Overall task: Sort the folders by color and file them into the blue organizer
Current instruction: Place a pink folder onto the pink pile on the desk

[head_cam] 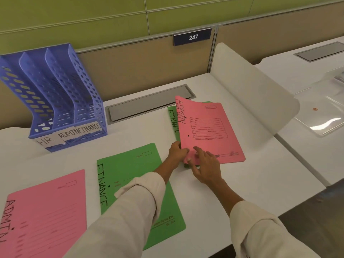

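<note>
Far left on the white tabletop [242, 183]: pink ADMIN folder [46, 211] lying flat, near the front edge. Behind it, blue organizer [55, 94] standing upright, slots labelled HR, ADMIN, FINANCE. Next, green FINANCE folder [134, 179] flat, partly under a cream sleeve [130, 211]. Then left hand [176, 155] pinching the lower left corner of a second pink ADMIN folder [208, 131], its left edge lifted off another green FINANCE folder [174, 120] beneath. Right hand [204, 166] resting with relaxed, spread fingers on that pink folder's lower edge.

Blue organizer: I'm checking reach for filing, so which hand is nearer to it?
Left. The left hand grips the pink folder right of the organizer; the right hand lies farther right.
</note>
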Action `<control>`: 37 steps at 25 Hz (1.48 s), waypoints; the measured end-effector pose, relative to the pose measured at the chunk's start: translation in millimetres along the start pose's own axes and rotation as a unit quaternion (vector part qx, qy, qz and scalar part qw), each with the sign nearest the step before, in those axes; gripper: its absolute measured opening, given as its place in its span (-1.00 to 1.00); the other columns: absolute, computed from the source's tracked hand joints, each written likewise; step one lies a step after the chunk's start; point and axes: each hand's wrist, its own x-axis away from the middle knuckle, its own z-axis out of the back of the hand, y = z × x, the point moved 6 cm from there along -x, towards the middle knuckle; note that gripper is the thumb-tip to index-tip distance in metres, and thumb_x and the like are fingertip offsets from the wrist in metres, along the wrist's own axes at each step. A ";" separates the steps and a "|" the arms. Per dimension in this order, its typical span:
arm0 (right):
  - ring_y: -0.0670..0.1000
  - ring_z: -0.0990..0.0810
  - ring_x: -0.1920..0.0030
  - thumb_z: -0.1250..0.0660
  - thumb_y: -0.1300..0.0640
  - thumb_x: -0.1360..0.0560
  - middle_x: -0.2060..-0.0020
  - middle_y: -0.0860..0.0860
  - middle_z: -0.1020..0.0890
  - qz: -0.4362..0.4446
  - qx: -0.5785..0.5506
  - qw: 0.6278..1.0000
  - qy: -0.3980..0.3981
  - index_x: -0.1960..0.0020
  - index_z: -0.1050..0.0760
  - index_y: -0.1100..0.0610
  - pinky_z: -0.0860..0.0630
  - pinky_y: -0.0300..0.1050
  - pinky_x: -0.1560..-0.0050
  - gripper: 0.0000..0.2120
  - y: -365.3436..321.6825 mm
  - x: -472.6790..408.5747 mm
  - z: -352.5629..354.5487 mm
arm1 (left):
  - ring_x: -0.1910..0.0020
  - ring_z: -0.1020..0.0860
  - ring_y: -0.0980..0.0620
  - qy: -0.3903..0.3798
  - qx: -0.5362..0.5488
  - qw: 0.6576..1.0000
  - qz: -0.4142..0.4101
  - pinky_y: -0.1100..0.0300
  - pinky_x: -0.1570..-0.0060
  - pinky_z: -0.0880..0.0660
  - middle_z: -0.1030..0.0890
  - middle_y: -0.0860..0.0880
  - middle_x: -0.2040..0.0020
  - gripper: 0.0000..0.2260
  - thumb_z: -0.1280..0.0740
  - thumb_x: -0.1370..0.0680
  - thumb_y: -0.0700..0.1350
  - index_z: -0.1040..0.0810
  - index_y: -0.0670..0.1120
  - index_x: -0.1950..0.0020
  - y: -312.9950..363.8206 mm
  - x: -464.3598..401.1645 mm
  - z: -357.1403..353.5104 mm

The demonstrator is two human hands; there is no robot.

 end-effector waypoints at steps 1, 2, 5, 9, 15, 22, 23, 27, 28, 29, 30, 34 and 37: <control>0.09 -0.65 0.03 -0.12 -0.21 -0.56 -0.09 0.06 -0.67 -0.006 0.000 1.000 -0.001 -0.32 -0.44 0.16 -0.52 0.03 -0.12 -0.47 2.5 -1.1 1.9 | -0.09 -0.58 -0.14 -0.012 0.067 0.998 0.005 -0.06 -0.12 -0.57 -0.60 -0.12 -0.17 -0.71 -0.29 -0.53 -0.31 -0.47 -0.13 -0.24 0.6 5.4 0.9; 0.09 -0.63 -0.03 -0.07 -0.22 -0.58 -0.15 0.06 -0.64 -0.013 0.002 1.000 -0.004 -0.33 -0.41 0.14 -0.48 0.04 -0.17 -0.47 4.8 -2.8 3.3 | -0.10 -0.57 -0.14 -0.015 0.112 0.994 0.004 -0.11 -0.12 -0.57 -0.58 -0.13 -0.18 -0.69 -0.27 -0.54 -0.34 -0.44 -0.11 -0.26 0.7 9.1 4.6; 0.17 -0.50 -0.26 -0.06 -0.25 -0.58 -0.33 0.12 -0.51 -0.076 0.029 0.997 -0.009 -0.36 -0.36 0.14 -0.37 0.14 -0.28 -0.44 16.2 -9.6 7.1 | -0.12 -0.56 -0.16 -0.013 0.168 0.986 -0.001 -0.16 -0.09 -0.57 -0.56 -0.16 -0.24 -0.65 -0.26 -0.56 -0.36 -0.39 -0.11 -0.31 -1.2 17.9 26.3; 0.27 -0.36 -0.37 -0.08 -0.26 -0.53 -0.42 0.21 -0.38 -0.132 0.091 0.987 -0.011 -0.36 -0.33 0.19 -0.35 0.27 -0.29 -0.38 23.2 -8.5 12.1 | -0.10 -0.56 -0.14 -0.013 0.204 0.979 -0.003 -0.12 -0.09 -0.57 -0.52 -0.14 -0.24 -0.57 -0.26 -0.57 -0.36 -0.32 -0.12 -0.40 -4.5 36.7 69.2; 0.27 -0.42 -0.28 -0.28 -0.17 -0.51 -0.39 0.21 -0.36 -0.199 -0.065 0.977 0.029 -0.42 -0.22 0.23 -0.49 0.25 -0.19 -0.34 -6.5 -6.8 16.3 | -0.12 -0.58 -0.18 0.000 0.227 0.974 -0.003 -0.11 -0.07 -0.58 -0.50 -0.23 -0.32 -0.53 -0.26 -0.56 -0.35 -0.29 -0.13 -0.45 -40.8 70.9 142.0; 0.18 -0.60 -0.08 -0.47 0.13 -0.46 -0.20 0.20 -0.58 -0.241 -0.333 0.910 -0.054 -0.41 -0.29 0.16 -0.52 -0.03 -0.06 -0.40 -105.9 3.4 -16.9 | -0.15 -0.58 -0.24 0.067 0.278 0.958 0.003 -0.17 -0.10 -0.55 -0.55 -0.24 -0.28 -0.57 -0.27 -0.56 -0.36 -0.35 -0.16 -0.42 -115.9 131.1 251.7; 0.14 -0.60 -0.02 -0.48 0.14 -0.45 -0.19 0.20 -0.59 -0.232 -0.343 0.908 -0.072 -0.40 -0.30 0.15 -0.53 -0.04 -0.02 -0.40 -124.7 8.7 -24.9 | -0.15 -0.58 -0.24 0.077 0.286 0.955 0.008 -0.16 -0.10 -0.55 -0.56 -0.24 -0.26 -0.58 -0.27 -0.55 -0.37 -0.37 -0.16 -0.40 -129.8 143.5 268.4; 0.05 -0.57 0.06 -0.51 0.18 -0.43 -0.16 0.19 -0.60 -0.193 -0.356 0.905 -0.126 -0.38 -0.31 0.15 -0.55 -0.20 0.14 -0.39 -205.1 42.0 -58.2 | -0.11 -0.60 -0.22 0.108 0.298 0.948 0.021 -0.14 -0.08 -0.57 -0.59 -0.24 -0.21 -0.59 -0.28 -0.53 -0.40 -0.41 -0.15 -0.36 -193.1 195.7 338.8; 0.03 -0.58 0.08 -0.51 0.20 -0.42 -0.16 0.19 -0.60 -0.183 -0.359 0.906 -0.133 -0.37 -0.32 0.16 -0.53 -0.27 0.21 -0.39 -223.8 53.1 -66.3 | -0.11 -0.60 -0.22 0.123 0.288 0.949 0.024 -0.14 -0.09 -0.56 -0.60 -0.24 -0.21 -0.59 -0.30 -0.52 -0.40 -0.42 -0.16 -0.35 -208.5 208.0 356.8; 0.02 -0.58 0.09 -0.52 0.21 -0.41 -0.14 0.19 -0.61 -0.174 -0.360 0.906 -0.136 -0.37 -0.32 0.17 -0.51 -0.34 0.26 -0.39 -242.7 65.1 -73.1 | -0.11 -0.60 -0.22 0.142 0.274 0.951 0.026 -0.15 -0.12 -0.56 -0.59 -0.23 -0.22 -0.59 -0.31 -0.52 -0.40 -0.43 -0.17 -0.35 -221.7 221.2 373.6; 0.01 -0.58 0.10 -0.52 0.22 -0.41 -0.13 0.20 -0.61 -0.167 -0.352 0.911 -0.137 -0.37 -0.32 0.19 -0.49 -0.40 0.29 -0.39 -260.8 78.1 -81.0 | -0.12 -0.59 -0.22 0.165 0.256 0.952 0.028 -0.16 -0.14 -0.55 -0.59 -0.22 -0.22 -0.59 -0.32 -0.51 -0.40 -0.44 -0.17 -0.34 -235.4 234.1 390.3; 0.03 -0.59 0.00 -0.49 0.25 -0.43 -0.15 0.20 -0.62 -0.128 -0.318 0.928 -0.144 -0.38 -0.31 0.26 -0.53 -0.33 0.07 -0.40 -326.2 132.0 -108.2 | -0.11 -0.58 -0.18 0.264 0.136 0.955 0.000 -0.03 -0.11 -0.56 -0.61 -0.17 -0.19 -0.63 -0.30 -0.48 -0.39 -0.54 -0.17 -0.27 -274.7 282.9 435.2; 0.17 -0.60 -0.15 -0.49 0.21 -0.43 -0.20 0.20 -0.60 -0.115 -0.279 0.940 -0.160 -0.42 -0.27 0.21 -0.55 0.05 -0.19 -0.35 -351.9 159.3 -129.0 | 0.03 -0.60 -0.12 0.335 0.042 0.941 -0.031 0.14 0.10 -0.56 -0.66 -0.13 -0.04 -0.68 -0.25 -0.49 -0.36 -0.59 -0.15 -0.19 -293.1 313.4 451.0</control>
